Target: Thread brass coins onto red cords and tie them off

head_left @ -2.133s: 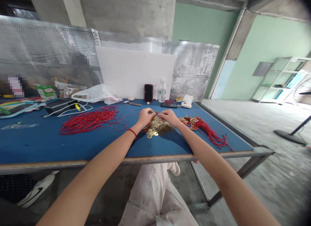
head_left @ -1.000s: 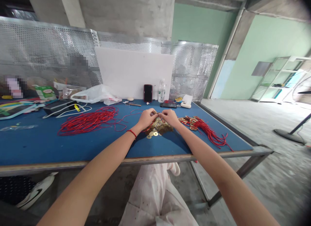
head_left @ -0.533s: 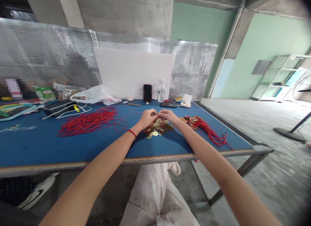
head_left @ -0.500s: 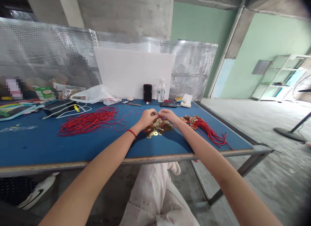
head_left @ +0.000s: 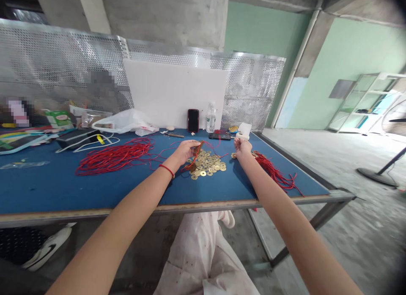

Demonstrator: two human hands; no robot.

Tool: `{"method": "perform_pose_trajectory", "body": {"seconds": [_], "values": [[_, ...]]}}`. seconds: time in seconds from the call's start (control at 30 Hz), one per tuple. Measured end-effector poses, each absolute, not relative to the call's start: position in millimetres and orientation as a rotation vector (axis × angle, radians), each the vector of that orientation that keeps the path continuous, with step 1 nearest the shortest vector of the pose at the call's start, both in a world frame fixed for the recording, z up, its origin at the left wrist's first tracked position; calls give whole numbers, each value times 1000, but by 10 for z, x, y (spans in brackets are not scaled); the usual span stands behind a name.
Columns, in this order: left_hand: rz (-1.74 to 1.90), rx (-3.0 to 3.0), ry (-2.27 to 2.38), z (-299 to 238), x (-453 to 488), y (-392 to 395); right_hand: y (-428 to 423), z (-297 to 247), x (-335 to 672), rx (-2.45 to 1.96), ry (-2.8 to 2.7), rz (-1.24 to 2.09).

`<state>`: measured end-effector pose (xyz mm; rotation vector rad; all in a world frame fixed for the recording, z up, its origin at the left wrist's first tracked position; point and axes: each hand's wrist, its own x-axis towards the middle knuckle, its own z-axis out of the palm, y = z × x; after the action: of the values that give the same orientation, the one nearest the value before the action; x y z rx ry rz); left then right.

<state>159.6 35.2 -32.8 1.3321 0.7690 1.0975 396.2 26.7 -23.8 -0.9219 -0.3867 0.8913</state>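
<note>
My left hand [head_left: 187, 151], with a red string bracelet at the wrist, pinches a red cord [head_left: 198, 149] above a spread of brass coins [head_left: 207, 162]. Some of the coins show holes in their middles. Loose cord arcs from these fingers toward the right, over the pile. My right hand [head_left: 243, 148] is farther right with its fingers closed together; what they hold, if anything, is too small to make out. Just beside it lies a bundle of red cords [head_left: 274, 170] with coins at its near end, partly hidden by this hand.
A large heap of red cord [head_left: 117, 157] lies left on the blue table [head_left: 95, 195]. Behind are a plastic bag [head_left: 122, 121], an upright phone [head_left: 193, 120], a water bottle [head_left: 210, 118], a flat dark phone [head_left: 220, 136] and a white object [head_left: 243, 132].
My hands were together over the coins; now my right hand has moved away to the right. The pile is more exposed, and a loose red cord shows between the hands.
</note>
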Motion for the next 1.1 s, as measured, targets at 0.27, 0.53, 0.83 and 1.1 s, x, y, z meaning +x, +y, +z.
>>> {"method": "perform_pose_trajectory", "body": {"seconds": [0.27, 0.53, 0.83, 1.1], "values": [[860, 1308, 721, -379, 1659, 306, 151, -279, 3585, -846, -1238, 818], [825, 1293, 763, -389, 1659, 307, 124, -418, 3411, -982, -1987, 735], [785, 1279, 705, -357, 1653, 311, 86, -346, 3484, -920, -1729, 949], [633, 1225, 631, -298, 1664, 203, -31, -280, 3425, -897, -1730, 953]]}}
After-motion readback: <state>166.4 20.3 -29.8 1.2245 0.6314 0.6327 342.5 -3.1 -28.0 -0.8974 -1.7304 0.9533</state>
